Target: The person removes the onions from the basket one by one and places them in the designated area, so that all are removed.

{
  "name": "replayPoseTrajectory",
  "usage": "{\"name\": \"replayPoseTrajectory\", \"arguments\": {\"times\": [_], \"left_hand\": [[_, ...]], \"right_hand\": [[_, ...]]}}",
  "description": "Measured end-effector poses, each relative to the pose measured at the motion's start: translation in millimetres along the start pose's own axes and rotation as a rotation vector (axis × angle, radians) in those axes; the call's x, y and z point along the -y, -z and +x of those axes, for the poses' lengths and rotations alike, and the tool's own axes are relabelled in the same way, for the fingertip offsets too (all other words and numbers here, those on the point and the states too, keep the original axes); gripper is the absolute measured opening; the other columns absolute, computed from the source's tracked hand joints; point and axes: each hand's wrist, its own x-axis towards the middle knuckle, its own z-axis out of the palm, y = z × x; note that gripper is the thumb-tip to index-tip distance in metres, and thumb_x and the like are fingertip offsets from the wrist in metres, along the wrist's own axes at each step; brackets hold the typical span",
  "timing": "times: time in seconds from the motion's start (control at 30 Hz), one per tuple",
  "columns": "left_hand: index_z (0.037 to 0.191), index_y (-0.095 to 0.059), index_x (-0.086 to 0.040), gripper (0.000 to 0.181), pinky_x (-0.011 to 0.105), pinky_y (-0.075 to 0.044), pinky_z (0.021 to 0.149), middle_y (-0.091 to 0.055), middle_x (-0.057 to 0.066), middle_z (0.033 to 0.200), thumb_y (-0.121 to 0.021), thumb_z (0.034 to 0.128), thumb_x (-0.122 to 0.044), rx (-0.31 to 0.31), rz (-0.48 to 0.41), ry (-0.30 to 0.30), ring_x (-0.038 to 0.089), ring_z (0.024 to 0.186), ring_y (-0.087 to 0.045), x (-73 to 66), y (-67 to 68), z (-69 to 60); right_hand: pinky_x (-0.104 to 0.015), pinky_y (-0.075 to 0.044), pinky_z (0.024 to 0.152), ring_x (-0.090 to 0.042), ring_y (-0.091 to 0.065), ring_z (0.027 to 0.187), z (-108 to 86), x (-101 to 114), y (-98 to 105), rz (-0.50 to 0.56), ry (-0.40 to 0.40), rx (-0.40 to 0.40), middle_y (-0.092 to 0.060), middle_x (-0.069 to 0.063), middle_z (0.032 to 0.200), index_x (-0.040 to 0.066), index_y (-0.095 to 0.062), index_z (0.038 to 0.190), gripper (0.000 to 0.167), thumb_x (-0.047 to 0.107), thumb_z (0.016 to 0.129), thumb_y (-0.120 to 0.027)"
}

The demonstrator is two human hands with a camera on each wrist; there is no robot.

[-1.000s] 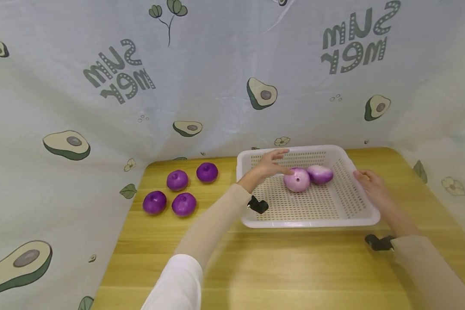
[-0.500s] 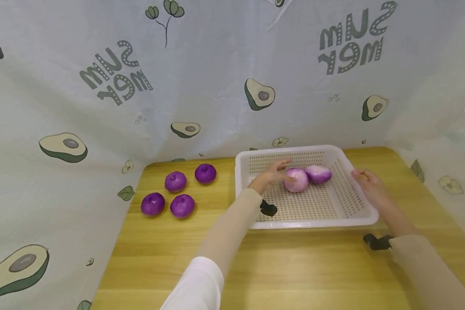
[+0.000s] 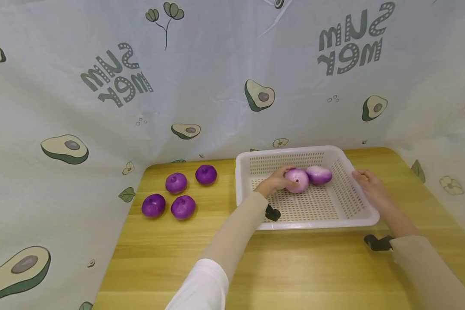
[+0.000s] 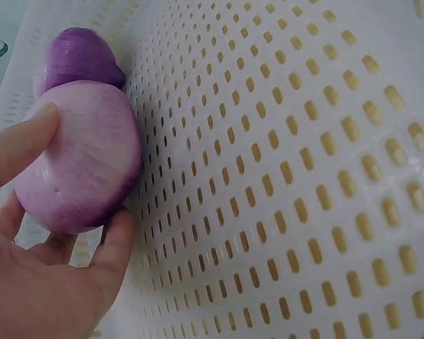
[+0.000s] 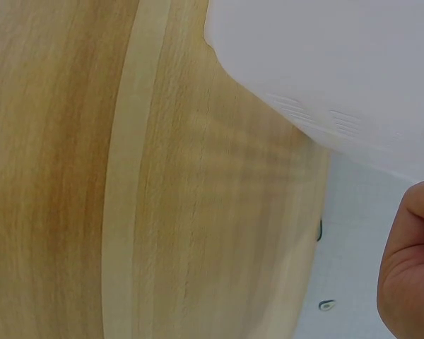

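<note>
A white perforated basket (image 3: 306,224) holds two purple-and-white onions. Around the left one (image 3: 299,180) the left hand (image 3: 276,181) curls its thumb and fingers; in the left wrist view the thumb lies on top of this onion (image 4: 92,155) and the fingers of the hand (image 4: 49,282) reach beneath it. The other onion (image 3: 319,175) touches it on the right. At the basket's right rim, the right hand (image 3: 373,189) grips the edge. The right wrist view shows part of that hand (image 5: 413,268) beside the basket's outer wall (image 5: 325,63).
Several dark purple onions, among them one at the back (image 3: 206,175) and one at the front left (image 3: 153,206), sit on the wooden table (image 3: 159,254) left of the basket. A printed curtain (image 3: 217,77) hangs behind the table.
The left hand has come down and slightly toward the near side, and its fingers have closed around the left onion. The right hand has stayed on the rim.
</note>
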Motion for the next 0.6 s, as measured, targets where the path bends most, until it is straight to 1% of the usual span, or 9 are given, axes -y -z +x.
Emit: {"name": "replayPoseTrajectory", "arguments": {"times": [0.13,0.23,0.37,0.47,0.53,0.6], "left_hand": [[0.144,-0.051,-0.009,0.068,0.036,-0.041,0.108,-0.045,0.013,0.148,-0.075,0.0827,0.006,0.004,0.017,0.005,0.030,0.135,-0.043,-0.4,2.3,0.1],[0.145,-0.049,-0.008,0.068,0.038,-0.042,0.108,-0.045,0.014,0.148,-0.074,0.0836,0.007,0.018,0.003,0.004,0.031,0.135,-0.043,-1.6,6.2,-1.2],[0.147,-0.046,-0.005,0.068,0.040,-0.044,0.106,-0.045,0.017,0.146,-0.072,0.0851,0.007,0.038,-0.011,-0.027,0.034,0.133,-0.044,-5.4,12.8,-2.2],[0.147,-0.045,-0.005,0.067,0.038,-0.046,0.103,-0.046,0.018,0.145,-0.072,0.0867,0.004,0.043,0.018,-0.054,0.033,0.131,-0.047,-10.2,18.3,-2.6],[0.147,-0.045,-0.005,0.066,0.038,-0.049,0.100,-0.046,0.018,0.145,-0.072,0.0877,0.003,0.051,0.029,-0.061,0.033,0.130,-0.048,-13.9,22.5,-4.0],[0.147,-0.046,-0.007,0.066,0.036,-0.051,0.097,-0.048,0.017,0.144,-0.073,0.0876,0.001,0.056,0.038,-0.058,0.031,0.128,-0.050,-17.4,27.4,-6.4]], "right_hand": [[-0.026,-0.055,0.056,-0.008,-0.063,0.067,-0.1,1.5,-0.6,0.019,-0.002,-0.004,-0.062,0.015,0.081,0.008,-0.047,0.117,0.039,0.045,0.106,-0.041],[-0.024,-0.053,0.057,-0.006,-0.062,0.067,-0.3,1.3,-1.1,0.017,0.004,-0.009,-0.061,0.016,0.080,0.012,-0.048,0.114,0.034,0.044,0.106,-0.042],[-0.023,-0.053,0.057,-0.005,-0.061,0.068,-0.4,-0.6,-0.7,0.035,0.008,-0.011,-0.061,0.017,0.080,0.017,-0.049,0.112,0.026,0.042,0.106,-0.043],[-0.022,-0.053,0.057,-0.004,-0.061,0.068,0.0,-2.0,0.4,0.066,0.009,-0.010,-0.062,0.018,0.080,0.023,-0.051,0.109,0.017,0.038,0.107,-0.043],[-0.022,-0.052,0.057,-0.004,-0.061,0.067,0.4,-1.9,0.8,0.079,0.010,-0.010,-0.062,0.018,0.080,0.024,-0.051,0.107,0.015,0.037,0.107,-0.043],[-0.022,-0.052,0.057,-0.004,-0.061,0.067,0.7,-1.4,0.5,0.064,0.010,-0.009,-0.061,0.018,0.080,0.023,-0.051,0.108,0.017,0.037,0.107,-0.043]]}}
